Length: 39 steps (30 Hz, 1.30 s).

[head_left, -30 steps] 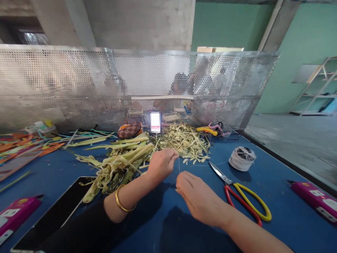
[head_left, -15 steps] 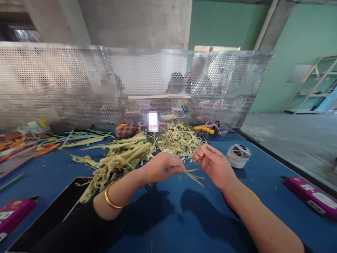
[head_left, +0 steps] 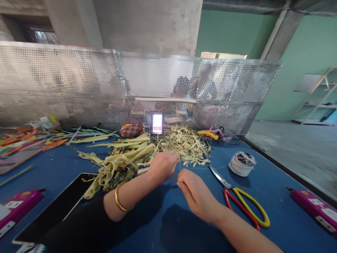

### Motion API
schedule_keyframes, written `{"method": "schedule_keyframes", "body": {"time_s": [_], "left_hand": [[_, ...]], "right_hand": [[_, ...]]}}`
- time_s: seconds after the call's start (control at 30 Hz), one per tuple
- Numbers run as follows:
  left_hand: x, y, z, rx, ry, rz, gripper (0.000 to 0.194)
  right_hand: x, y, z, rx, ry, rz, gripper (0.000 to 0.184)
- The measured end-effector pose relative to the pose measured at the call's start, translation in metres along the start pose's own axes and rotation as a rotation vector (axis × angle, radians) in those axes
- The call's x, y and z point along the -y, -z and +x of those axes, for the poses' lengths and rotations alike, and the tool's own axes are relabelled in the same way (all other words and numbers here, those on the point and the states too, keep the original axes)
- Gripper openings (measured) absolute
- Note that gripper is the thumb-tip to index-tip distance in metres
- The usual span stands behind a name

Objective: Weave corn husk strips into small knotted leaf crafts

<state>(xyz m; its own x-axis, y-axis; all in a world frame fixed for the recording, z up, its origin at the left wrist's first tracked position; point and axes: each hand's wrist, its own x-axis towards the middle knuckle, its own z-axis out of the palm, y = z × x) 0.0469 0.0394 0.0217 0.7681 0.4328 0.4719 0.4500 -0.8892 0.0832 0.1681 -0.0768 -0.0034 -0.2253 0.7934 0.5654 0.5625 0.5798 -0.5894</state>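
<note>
My left hand (head_left: 164, 167), with a gold bangle on its wrist, is closed in a pinch near the middle of the table. Just below and to its right, my right hand (head_left: 197, 195) is closed too, its fingers curled together. A thin white thread (head_left: 180, 165) runs taut in the short gap between them. The narrow green leaf strips seen earlier in my left fingers are hidden. From a white spool of thread (head_left: 242, 164) at right, a fine line leads toward my hands. Scissors (head_left: 223, 179) with red and yellow handles lie beside my right hand, blades partly apart.
A bundle of dry husk leaves (head_left: 123, 163) lies left of my hands, a pile of shredded strips (head_left: 186, 146) behind them. Around stand a dark tray (head_left: 55, 207), purple box cutters (head_left: 313, 207), a checked pouch (head_left: 132, 130), a yellow tool (head_left: 207, 134) and a perforated metal screen (head_left: 155, 73).
Half a second ago my right hand was higher and further right, fingers loose, with green strips poking from my left hand. It has come down and left, closing below my left hand.
</note>
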Motion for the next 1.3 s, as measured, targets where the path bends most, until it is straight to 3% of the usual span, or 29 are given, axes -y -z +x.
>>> {"method": "schedule_keyframes", "body": {"time_s": [0.1, 0.2, 0.27, 0.37, 0.47, 0.53, 0.63, 0.73, 0.8, 0.9, 1.0, 1.1, 1.2, 1.3], "left_hand": [[-0.003, -0.002, -0.001, 0.235, -0.245, 0.042, 0.014], [-0.004, 0.009, 0.0, 0.272, -0.378, -0.248, 0.016], [-0.005, 0.019, 0.001, 0.219, -0.304, -0.512, 0.016], [-0.006, 0.025, 0.004, 0.035, -0.001, -0.754, 0.018], [-0.005, 0.02, 0.006, -0.138, 0.247, -0.72, 0.02], [-0.003, 0.014, 0.005, -0.188, 0.277, -0.546, 0.019], [-0.002, 0.006, 0.003, -0.133, 0.143, -0.193, 0.02], [-0.002, 0.003, 0.0, 0.096, -0.074, 0.05, 0.017], [-0.003, 0.005, -0.001, 0.243, -0.23, 0.029, 0.015], [-0.004, 0.017, 0.0, 0.312, -0.344, -0.302, 0.014], [-0.005, 0.027, 0.004, 0.239, -0.145, -0.717, 0.015], [-0.004, 0.024, 0.007, 0.029, 0.155, -0.888, 0.018], [-0.004, 0.012, 0.007, -0.094, 0.325, -0.733, 0.021], [-0.006, 0.004, 0.003, -0.063, 0.227, -0.357, 0.019]], "right_hand": [[0.0, 0.015, 0.004, -0.076, -0.09, 0.172, 0.021], [-0.009, 0.035, 0.012, -0.274, -0.28, 0.607, 0.024], [-0.017, 0.044, 0.017, -0.376, -0.391, 0.942, 0.026], [-0.025, 0.043, 0.02, -0.453, -0.468, 1.196, 0.032], [-0.022, 0.026, 0.017, -0.46, -0.426, 1.094, 0.027], [-0.015, 0.013, 0.014, -0.406, -0.357, 0.868, 0.024], [-0.005, 0.0, 0.009, -0.302, -0.264, 0.51, 0.027], [-0.002, 0.002, 0.007, -0.238, -0.253, 0.385, 0.028], [-0.004, 0.009, 0.008, -0.241, -0.286, 0.475, 0.027], [-0.013, 0.024, 0.013, -0.306, -0.39, 0.794, 0.024], [-0.02, 0.034, 0.017, -0.386, -0.465, 1.075, 0.027], [-0.021, 0.03, 0.019, -0.423, -0.455, 1.133, 0.029], [-0.014, 0.017, 0.016, -0.355, -0.376, 0.868, 0.026], [-0.006, 0.01, 0.01, -0.193, -0.254, 0.422, 0.026]]}}
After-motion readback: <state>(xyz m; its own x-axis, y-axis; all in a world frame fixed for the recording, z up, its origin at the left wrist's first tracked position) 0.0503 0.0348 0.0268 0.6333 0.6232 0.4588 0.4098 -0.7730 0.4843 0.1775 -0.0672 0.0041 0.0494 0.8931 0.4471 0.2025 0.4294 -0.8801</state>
